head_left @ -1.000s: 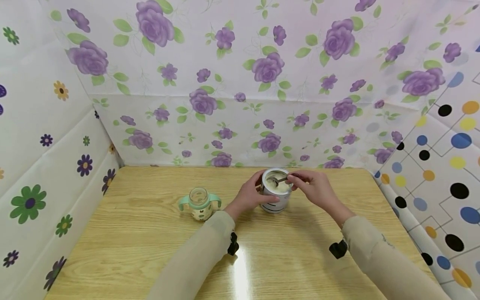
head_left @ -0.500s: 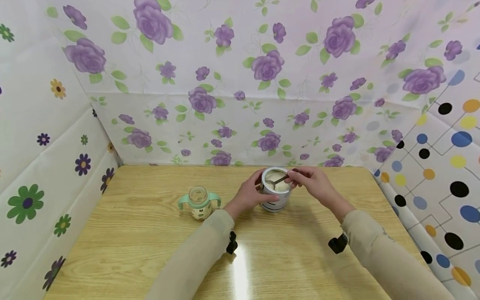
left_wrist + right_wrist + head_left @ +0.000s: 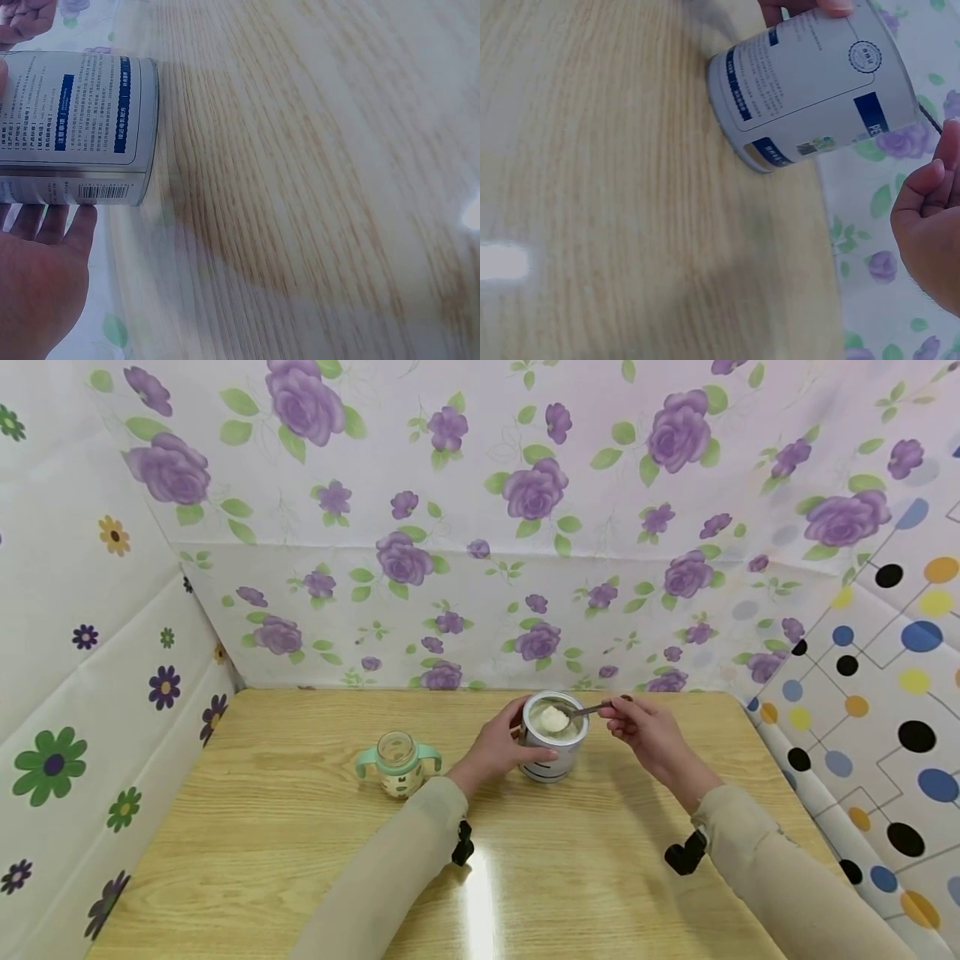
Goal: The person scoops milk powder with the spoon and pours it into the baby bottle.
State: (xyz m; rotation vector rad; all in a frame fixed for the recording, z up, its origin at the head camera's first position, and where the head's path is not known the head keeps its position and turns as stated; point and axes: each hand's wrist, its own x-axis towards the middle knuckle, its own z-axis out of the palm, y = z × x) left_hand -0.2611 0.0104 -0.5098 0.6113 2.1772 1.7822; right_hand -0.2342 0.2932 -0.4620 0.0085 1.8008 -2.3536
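A white formula can stands upright near the table's back edge, its top uncovered and pale powder inside. My left hand grips it from the left, thumb across the front. In the left wrist view, fingers of the left hand lie against the can's printed side. With fingertips and thumb, my right hand pinches the handle of a spoon. A heap of white powder sits on its bowl, over the can's mouth. The right wrist view shows only a short piece of handle beside the can.
To the left of the can, a baby bottle with a green collar and two handles stands uncapped on the wooden table. Flower-patterned cloth hangs behind the table, and dotted cloth hangs along the right side.
The spoon has come up out of the powder with a heap on it. My right hand has shifted a little to the right. The left hand keeps its grip on the can.
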